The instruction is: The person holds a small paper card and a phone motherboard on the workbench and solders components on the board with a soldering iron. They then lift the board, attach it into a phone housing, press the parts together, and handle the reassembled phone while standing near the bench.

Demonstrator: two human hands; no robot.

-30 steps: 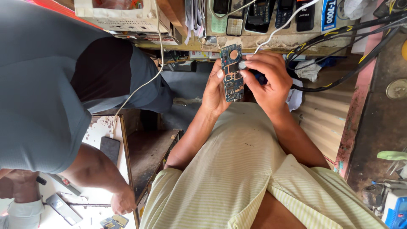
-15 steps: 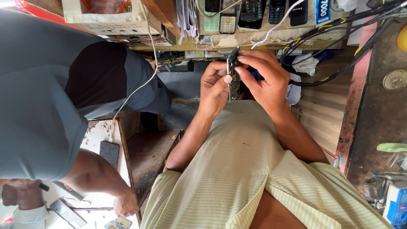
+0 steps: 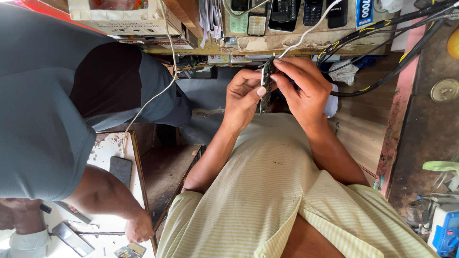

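A: Circuit board (image 3: 266, 86)?
B: Edge-on, below the shelf of phones (image 3: 287, 14); left hand (image 3: 244, 95) and right hand (image 3: 303, 91) both clamped on it.
A: Nearby?
B: Co-worker's hand (image 3: 138, 228) on white surface (image 3: 107, 222), far left of board.

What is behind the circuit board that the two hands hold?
Behind the circuit board, held edge-on by the left hand and right hand, a shelf edge with old mobile phones and a white cable shows. The hands cover whatever is directly behind it.
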